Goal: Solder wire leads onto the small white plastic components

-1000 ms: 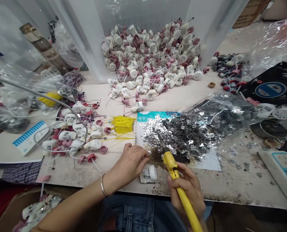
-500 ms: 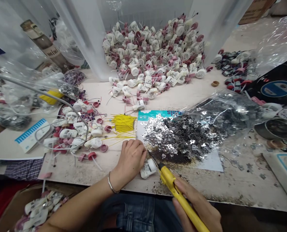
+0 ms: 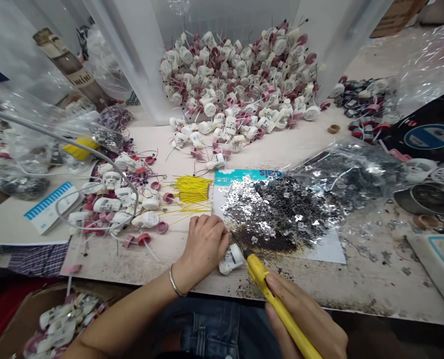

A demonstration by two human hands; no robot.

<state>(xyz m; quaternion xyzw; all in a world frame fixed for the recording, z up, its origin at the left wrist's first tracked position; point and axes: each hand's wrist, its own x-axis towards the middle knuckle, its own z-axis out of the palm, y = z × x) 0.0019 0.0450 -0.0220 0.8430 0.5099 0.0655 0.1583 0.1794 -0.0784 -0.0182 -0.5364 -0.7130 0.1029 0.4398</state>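
My left hand (image 3: 205, 244) grips a small white plastic part (image 3: 231, 259) on the worktop, its fingers curled over the part's near end. My right hand (image 3: 304, 319) holds a yellow-handled soldering iron (image 3: 278, 309), with its tip close to the white part. I cannot tell whether the tip touches it. Just beyond lies a heap of small silver metal pieces (image 3: 278, 212) on a card, edged by dark burnt residue (image 3: 267, 243).
A large heap of white-and-pink wired parts (image 3: 237, 85) sits at the back, with a bundle of yellow wires (image 3: 192, 189) and more parts (image 3: 110, 204) nearer on the left. A clear bag of silver pieces (image 3: 356, 174) lies to the right. A cardboard box (image 3: 57, 319) stands below the table's front edge.
The soldering iron has come down from over the silver pile to beside the white part. My left hand has moved onto that part and now grips it.
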